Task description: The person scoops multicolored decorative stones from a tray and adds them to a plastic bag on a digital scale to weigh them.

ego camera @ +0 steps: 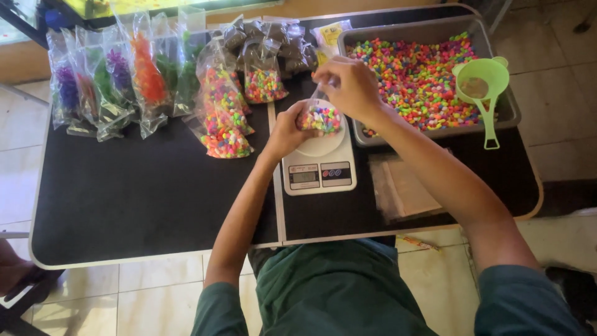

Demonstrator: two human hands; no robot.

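Note:
A small clear bag of multicoloured pebbles (pixel 321 118) rests on the round pan of a white digital scale (pixel 318 171). My left hand (pixel 285 132) cups the bag from the left side. Above it, my right hand (pixel 348 84) pinches the top of the same bag between its fingers. Both hands sit just left of a grey tray (pixel 510 112) filled with loose coloured pebbles.
A green strainer scoop (pixel 484 84) lies in the tray's right corner. Filled pebble bags (pixel 225 118) and bags of plastic plants (pixel 102 84) line the back left of the black table (pixel 137 199). Empty clear bags (pixel 404 190) lie right of the scale.

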